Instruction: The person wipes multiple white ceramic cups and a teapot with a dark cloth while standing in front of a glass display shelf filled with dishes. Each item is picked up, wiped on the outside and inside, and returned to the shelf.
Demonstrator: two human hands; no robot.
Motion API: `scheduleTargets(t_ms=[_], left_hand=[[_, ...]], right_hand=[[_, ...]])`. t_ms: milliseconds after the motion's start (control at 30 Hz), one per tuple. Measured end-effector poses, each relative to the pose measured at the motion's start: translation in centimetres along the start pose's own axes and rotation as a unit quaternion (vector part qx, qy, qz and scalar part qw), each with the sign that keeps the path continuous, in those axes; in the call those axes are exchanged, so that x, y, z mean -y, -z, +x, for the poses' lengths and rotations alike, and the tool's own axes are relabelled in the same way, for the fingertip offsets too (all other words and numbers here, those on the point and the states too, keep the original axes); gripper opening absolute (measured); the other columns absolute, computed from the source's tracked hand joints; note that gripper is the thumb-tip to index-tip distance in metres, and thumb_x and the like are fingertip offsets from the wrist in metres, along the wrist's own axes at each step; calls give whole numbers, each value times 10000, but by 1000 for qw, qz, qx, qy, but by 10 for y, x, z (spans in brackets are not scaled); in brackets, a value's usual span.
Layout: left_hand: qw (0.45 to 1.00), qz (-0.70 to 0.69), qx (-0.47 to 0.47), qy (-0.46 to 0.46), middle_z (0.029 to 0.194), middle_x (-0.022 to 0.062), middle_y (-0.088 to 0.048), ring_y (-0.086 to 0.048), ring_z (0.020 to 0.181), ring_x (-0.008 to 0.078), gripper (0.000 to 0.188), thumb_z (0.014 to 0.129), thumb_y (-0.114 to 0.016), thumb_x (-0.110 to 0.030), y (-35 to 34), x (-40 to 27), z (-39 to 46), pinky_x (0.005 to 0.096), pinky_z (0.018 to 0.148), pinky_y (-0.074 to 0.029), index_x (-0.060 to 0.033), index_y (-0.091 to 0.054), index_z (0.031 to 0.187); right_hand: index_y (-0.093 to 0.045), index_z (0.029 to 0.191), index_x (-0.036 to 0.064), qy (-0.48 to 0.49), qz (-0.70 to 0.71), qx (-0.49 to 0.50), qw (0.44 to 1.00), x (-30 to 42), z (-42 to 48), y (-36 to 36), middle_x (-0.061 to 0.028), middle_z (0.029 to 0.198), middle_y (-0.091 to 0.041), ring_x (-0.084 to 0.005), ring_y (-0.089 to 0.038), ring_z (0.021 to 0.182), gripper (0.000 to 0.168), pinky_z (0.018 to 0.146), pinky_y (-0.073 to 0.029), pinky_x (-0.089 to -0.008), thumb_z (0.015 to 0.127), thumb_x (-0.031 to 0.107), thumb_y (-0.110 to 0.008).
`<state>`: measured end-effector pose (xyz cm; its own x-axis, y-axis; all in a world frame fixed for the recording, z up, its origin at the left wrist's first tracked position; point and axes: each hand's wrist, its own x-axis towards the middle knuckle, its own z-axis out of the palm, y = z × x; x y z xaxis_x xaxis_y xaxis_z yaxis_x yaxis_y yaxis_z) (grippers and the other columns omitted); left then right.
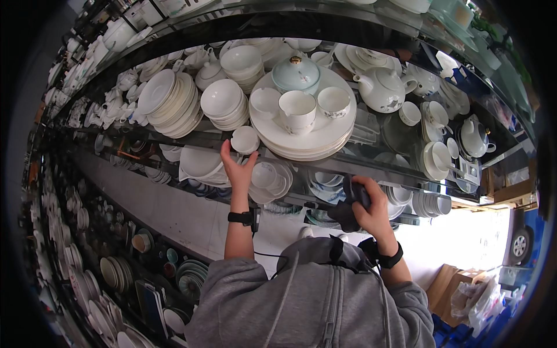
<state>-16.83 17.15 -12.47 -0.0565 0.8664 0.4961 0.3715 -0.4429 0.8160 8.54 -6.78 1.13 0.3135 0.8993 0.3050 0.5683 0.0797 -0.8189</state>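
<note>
At the front edge of a glass shelf sits a small white cup (pixel 245 140). My left hand (pixel 237 167) is just below it, thumb and fingers spread to either side; whether they touch it I cannot tell. A dark grey cloth (pixel 350 208) is bunched in my right hand (pixel 373 208), in front of the shelf. Right of the small cup, a stack of large white plates (pixel 265 124) bears a pale blue lidded bowl (pixel 296 75), a white pitcher (pixel 297 111) and two cups. A stack of white bowls (pixel 223 102) stands behind the small cup.
Stacked plates (pixel 167 102) stand farther left on the shelf, a white teapot (pixel 384 89) to the right. More dishes show on the shelf below (pixel 270 178). Another crockery rack (pixel 117 269) runs along the lower left. Cardboard boxes (pixel 457 287) lie at the lower right.
</note>
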Motion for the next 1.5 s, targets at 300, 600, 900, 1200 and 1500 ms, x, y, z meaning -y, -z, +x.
scheduleTargets(t_ms=[300, 600, 900, 1200, 1500], left_hand=[[999, 44, -4, 0, 1329, 200, -380, -395, 1233, 345, 844, 685, -797, -111, 16, -11, -18, 433, 1018, -345, -27, -310, 1369], [999, -6, -33, 25, 1175, 116, -475, -483, 1069, 225, 580, 773, -724, -100, 19, -49, -45, 352, 869, -431, -36, -417, 1261], [979, -84, 152, -108, 952, 60, -555, -534, 789, 159, 270, 784, -697, -42, -40, -175, -75, 268, 698, -452, -41, -570, 1022], [900, -38, 356, -247, 1052, 86, -575, -590, 871, 237, 234, 833, -637, -99, -178, -261, -75, 328, 743, -481, -58, -595, 1059], [835, 131, 467, -260, 1383, 119, -399, -578, 1051, 305, 484, 892, -548, -196, -311, -278, -81, 415, 847, -488, -40, -407, 1328]], right_hand=[[-516, 1026, 1, 20, 20, -2, 1000, 3, -2, 6, -170, 999, -529, -374, -539, 938, 417, 835, -448, -371, 611, -33, -529], [-495, 1039, 12, 39, 27, -37, 998, -5, -18, 24, -141, 1039, -473, -302, -506, 960, 453, 880, -412, -324, 595, 2, -585], [-576, 1100, -4, 84, 37, -82, 992, -27, -43, 88, -160, 1141, -555, -322, -574, 1002, 449, 851, -457, -336, 653, -42, -606], [-544, 1132, -14, 32, 81, -102, 991, -59, -76, 151, -180, 1092, -582, -340, -582, 991, 417, 871, -444, -336, 719, -41, -591], [-538, 1125, -15, -27, 94, -133, 986, -74, -104, 198, -93, 975, -576, -169, -549, 895, 353, 824, -413, -260, 773, -38, -551]])
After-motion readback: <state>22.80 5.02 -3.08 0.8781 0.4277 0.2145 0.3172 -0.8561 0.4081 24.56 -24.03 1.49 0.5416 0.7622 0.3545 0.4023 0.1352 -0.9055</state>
